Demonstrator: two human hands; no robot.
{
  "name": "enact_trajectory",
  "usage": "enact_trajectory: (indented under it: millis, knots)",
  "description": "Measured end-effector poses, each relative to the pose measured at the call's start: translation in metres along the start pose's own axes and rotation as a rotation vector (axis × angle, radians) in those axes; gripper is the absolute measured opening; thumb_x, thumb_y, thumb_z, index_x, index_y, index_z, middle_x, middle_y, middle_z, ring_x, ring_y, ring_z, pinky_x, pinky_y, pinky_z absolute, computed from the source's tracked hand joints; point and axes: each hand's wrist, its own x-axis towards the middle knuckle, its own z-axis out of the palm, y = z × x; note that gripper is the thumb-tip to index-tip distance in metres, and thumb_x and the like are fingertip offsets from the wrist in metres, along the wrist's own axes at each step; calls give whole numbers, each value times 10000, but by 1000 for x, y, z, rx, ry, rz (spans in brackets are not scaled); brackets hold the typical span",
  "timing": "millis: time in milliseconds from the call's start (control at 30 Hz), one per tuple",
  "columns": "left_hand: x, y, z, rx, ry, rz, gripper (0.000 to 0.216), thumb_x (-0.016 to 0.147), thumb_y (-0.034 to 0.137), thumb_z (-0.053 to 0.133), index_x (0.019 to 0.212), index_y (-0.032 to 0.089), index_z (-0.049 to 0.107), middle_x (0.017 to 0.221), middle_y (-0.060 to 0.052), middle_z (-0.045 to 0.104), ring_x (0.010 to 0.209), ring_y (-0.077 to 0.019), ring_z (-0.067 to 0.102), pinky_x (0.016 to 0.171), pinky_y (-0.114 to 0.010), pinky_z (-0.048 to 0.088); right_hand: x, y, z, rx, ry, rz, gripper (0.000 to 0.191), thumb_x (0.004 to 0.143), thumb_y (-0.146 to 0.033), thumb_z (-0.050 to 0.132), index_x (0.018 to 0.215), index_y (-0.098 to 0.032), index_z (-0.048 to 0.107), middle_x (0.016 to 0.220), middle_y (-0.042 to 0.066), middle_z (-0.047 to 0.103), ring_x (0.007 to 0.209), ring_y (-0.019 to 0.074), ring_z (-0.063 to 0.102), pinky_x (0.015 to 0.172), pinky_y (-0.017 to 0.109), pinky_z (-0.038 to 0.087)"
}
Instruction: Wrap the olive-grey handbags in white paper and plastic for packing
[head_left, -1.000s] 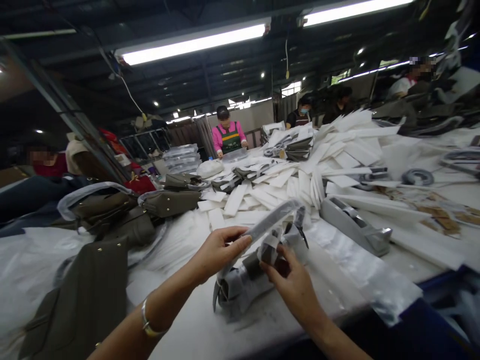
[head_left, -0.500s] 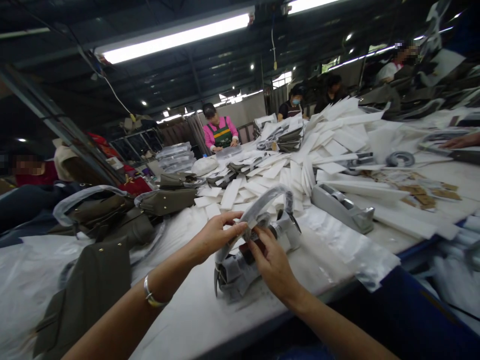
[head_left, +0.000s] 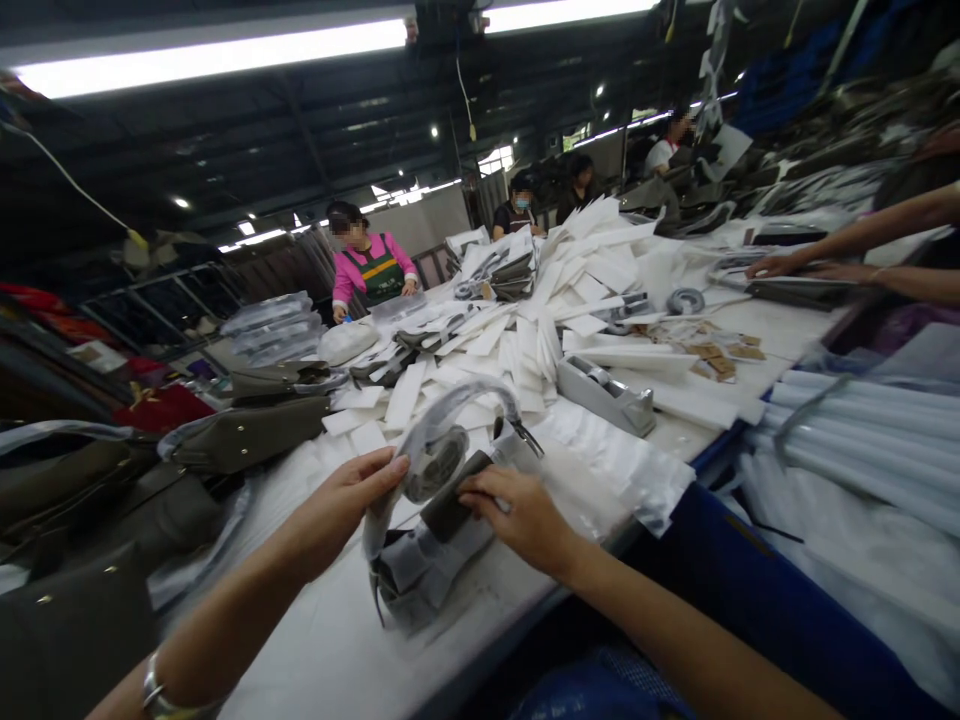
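A dark olive handbag (head_left: 459, 496), partly covered in clear wrapping, stands on the table in front of me. Its arched handle (head_left: 469, 393) is wrapped in film. My left hand (head_left: 351, 505) is closed on the left side of this handle, thumb and fingers pinching it. With fingertips pressed together, my right hand (head_left: 521, 515) grips the dark upper edge of the handbag; the exact part under the fingers is hidden. A coiled strap (head_left: 437, 464) in film sits under the handle, at the bag's top.
White sheets (head_left: 517, 350) lie heaped behind the bag. A grey tape dispenser (head_left: 606, 393) stands to the right, near brown tags (head_left: 716, 358). More olive bags (head_left: 247, 435) lie at left. A co-worker's hands (head_left: 787, 265) are at far right; another person (head_left: 371, 262) stands across the table.
My view has swung right. My right hand has moved apart from my left and now pinches the bag's dark edge. The coiled strap shows more fully under the handle.
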Motion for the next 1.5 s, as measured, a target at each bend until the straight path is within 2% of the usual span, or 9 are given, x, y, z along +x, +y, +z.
enact_trajectory:
  millis: [133,333,467,700,900,1100,1200,1300,1500]
  knots:
    - [-7,0,-17,-182,134,15,437,832,499,715,1133,181,705,946,-77,745,925,-253,686,818,-317,534,-10,64,-45,-481,6,251,217,1010,-280,500,1073,-218,699,942,22,743,796,146,695,798,255,536]
    - [-10,9,-2,-263,196,49,502,759,483,784,1162,193,708,1002,-85,752,955,-273,696,779,-311,563,15,152,-81,-824,-129,363,205,894,-183,646,1083,-165,723,1116,135,717,1088,277,623,910,366,480]
    - [-19,9,-1,-223,234,62,509,804,477,741,1237,218,671,1055,-83,744,1017,-296,680,840,-362,560,30,173,-80,-986,-245,371,125,872,-196,684,968,-130,729,1071,174,700,1099,308,588,896,407,451]
    - [-41,-17,-2,-17,269,42,442,842,515,691,1191,244,687,1093,-63,730,1119,-304,630,1002,-405,483,37,183,-73,-1014,-348,349,213,931,-330,650,892,-121,668,988,78,686,986,218,627,952,427,451]
    - [-42,-19,5,-9,200,15,413,888,534,634,1189,253,666,1121,-32,712,1035,-238,640,928,-310,488,47,168,-86,-783,-133,307,193,914,-154,540,835,-121,714,966,164,738,969,244,649,980,392,375]
    - [-33,-11,10,37,192,32,421,874,564,641,1097,211,699,984,-30,715,924,-208,618,820,-266,463,56,126,-84,-361,102,292,382,972,-441,474,1015,-151,717,990,111,763,924,229,686,867,352,477]
    - [-26,-15,12,-18,218,45,419,861,554,662,1073,196,708,1001,-39,722,947,-212,624,840,-270,457,52,94,-78,-145,99,303,551,942,-608,470,987,-122,726,812,108,760,698,194,679,616,293,497]
    - [-21,-21,14,-89,233,75,416,858,543,669,1076,190,708,1005,-42,728,958,-209,635,865,-275,458,39,54,-70,115,50,380,523,840,-636,631,887,-128,747,678,83,724,542,154,598,485,261,430]
    - [-21,-17,23,-46,234,122,495,849,582,646,1099,159,705,975,-63,723,940,-232,649,846,-308,491,16,-8,-41,307,-222,415,339,827,-518,695,761,-187,730,633,17,672,519,135,570,478,248,415]
